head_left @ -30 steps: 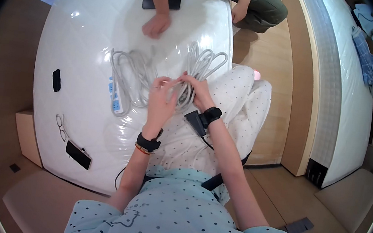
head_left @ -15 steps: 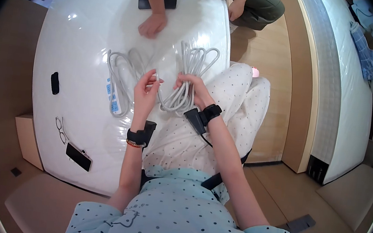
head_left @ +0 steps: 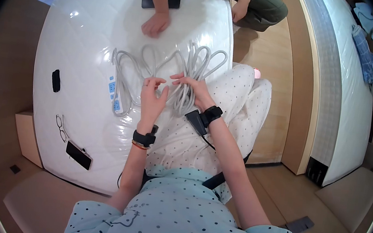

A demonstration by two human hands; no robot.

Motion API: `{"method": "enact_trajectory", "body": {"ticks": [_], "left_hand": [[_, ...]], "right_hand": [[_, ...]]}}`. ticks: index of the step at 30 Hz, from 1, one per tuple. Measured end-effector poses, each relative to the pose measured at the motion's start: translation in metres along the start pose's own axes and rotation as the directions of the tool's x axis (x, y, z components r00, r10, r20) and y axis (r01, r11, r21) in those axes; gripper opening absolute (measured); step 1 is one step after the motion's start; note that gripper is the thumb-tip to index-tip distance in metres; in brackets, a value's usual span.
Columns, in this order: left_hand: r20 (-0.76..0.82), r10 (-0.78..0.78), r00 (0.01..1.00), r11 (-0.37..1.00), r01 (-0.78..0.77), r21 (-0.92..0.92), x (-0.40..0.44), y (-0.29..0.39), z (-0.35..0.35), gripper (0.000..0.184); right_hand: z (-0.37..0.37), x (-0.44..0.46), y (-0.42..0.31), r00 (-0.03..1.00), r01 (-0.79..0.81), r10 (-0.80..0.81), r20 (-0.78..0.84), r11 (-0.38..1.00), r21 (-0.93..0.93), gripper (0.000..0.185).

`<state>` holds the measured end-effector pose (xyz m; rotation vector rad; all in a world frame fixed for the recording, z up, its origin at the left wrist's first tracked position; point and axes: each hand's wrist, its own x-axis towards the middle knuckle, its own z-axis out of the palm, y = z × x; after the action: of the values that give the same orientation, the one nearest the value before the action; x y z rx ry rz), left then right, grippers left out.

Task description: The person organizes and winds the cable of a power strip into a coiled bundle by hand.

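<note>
My right hand (head_left: 194, 88) is closed round a bundle of looped light grey cable (head_left: 192, 65), its index finger and thumb reaching out to the left. My left hand (head_left: 153, 103) is just left of that bundle, fingers bent and thumb apart, with no cable clearly visible between them. Close to its fingertips, a stretch of cable bends upward and runs across to the bundle; whether they touch is hard to tell. Further left, more cable loops lie over a white power strip (head_left: 114, 90) with blue socket faces, which they partly cover.
All this is on or above a plastic-covered mattress (head_left: 85, 34). Across from me are another person's hand (head_left: 156, 24) and a dark phone (head_left: 161, 0). To the left lie a black object (head_left: 56, 81), glasses (head_left: 61, 128) and a phone (head_left: 79, 155). A second mattress (head_left: 329, 87) stands right.
My left hand has moved slightly right and down, its thumb spreading from the fingers. The cable beside it now arches up toward the bundle. My right hand's index finger has extended left.
</note>
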<state>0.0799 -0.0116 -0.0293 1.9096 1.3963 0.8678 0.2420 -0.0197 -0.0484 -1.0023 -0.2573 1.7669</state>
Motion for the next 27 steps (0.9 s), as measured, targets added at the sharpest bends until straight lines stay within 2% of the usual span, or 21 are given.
{"method": "enact_trajectory", "body": {"ticks": [2, 4, 5, 7, 8, 11, 14, 17, 20, 23, 26, 27], "left_hand": [[0.183, -0.187, 0.965, 0.982, 0.179, 0.061, -0.005, -0.004, -0.011, 0.024], [0.206, -0.316, 0.926, 0.924, 0.252, 0.288, -0.011, -0.02, -0.017, 0.028], [0.206, -0.379, 0.902, 0.875, 0.277, 0.397, -0.014, -0.028, -0.021, 0.031], [0.274, -0.453, 0.848, 0.845, 0.311, 0.435, -0.015, -0.031, -0.036, 0.035], [0.307, -0.489, 0.816, 0.829, 0.325, 0.455, -0.017, -0.03, -0.041, 0.037], [0.209, -0.311, 0.927, 0.831, 0.159, 0.533, -0.025, -0.021, -0.037, 0.038], [0.158, -0.211, 0.965, 0.803, 0.078, 0.591, -0.032, -0.033, -0.023, 0.034], [0.164, -0.187, 0.969, 0.822, 0.063, 0.566, -0.036, -0.045, -0.026, 0.031], [0.121, -0.278, 0.953, 0.861, 0.192, 0.471, -0.025, -0.031, -0.038, 0.027], [-0.009, -0.186, 0.983, 0.974, 0.185, 0.127, -0.019, -0.054, -0.032, 0.026], [-0.109, -0.321, 0.941, 0.947, 0.322, -0.005, -0.007, -0.028, -0.038, 0.027], [-0.173, -0.244, 0.954, 0.957, 0.266, 0.114, -0.008, -0.03, -0.036, 0.03]], "right_hand": [[0.002, -0.003, -0.002, 0.999, 0.041, -0.042, -0.009, 0.998, -0.052, 0.018], [0.003, -0.006, -0.002, 0.995, 0.076, -0.082, -0.054, 0.991, -0.107, 0.021], [0.001, -0.004, -0.001, 0.99, 0.117, -0.124, -0.072, 0.989, -0.087, 0.021], [-0.007, 0.002, 0.002, 0.972, 0.201, -0.205, -0.114, 0.978, -0.048, 0.021], [-0.011, 0.003, 0.005, 0.974, 0.202, -0.196, -0.11, 0.978, 0.044, 0.02], [-0.017, 0.003, 0.007, 0.982, 0.181, -0.164, -0.092, 0.957, 0.225, 0.018], [-0.016, 0.001, 0.005, 0.986, 0.16, -0.144, -0.085, 0.962, 0.22, 0.017], [-0.015, 0.003, 0.005, 0.983, 0.171, -0.149, -0.104, 0.956, 0.237, 0.02], [-0.017, 0.005, 0.007, 0.982, 0.174, -0.147, -0.118, 0.949, 0.262, 0.022], [-0.018, 0.005, 0.007, 0.981, 0.177, -0.148, -0.128, 0.95, 0.259, 0.023], [-0.017, 0.002, 0.006, 0.979, 0.183, -0.153, -0.132, 0.948, 0.26, 0.022], [-0.018, 0.003, 0.006, 0.979, 0.186, -0.155, -0.134, 0.948, 0.257, 0.022]]}}
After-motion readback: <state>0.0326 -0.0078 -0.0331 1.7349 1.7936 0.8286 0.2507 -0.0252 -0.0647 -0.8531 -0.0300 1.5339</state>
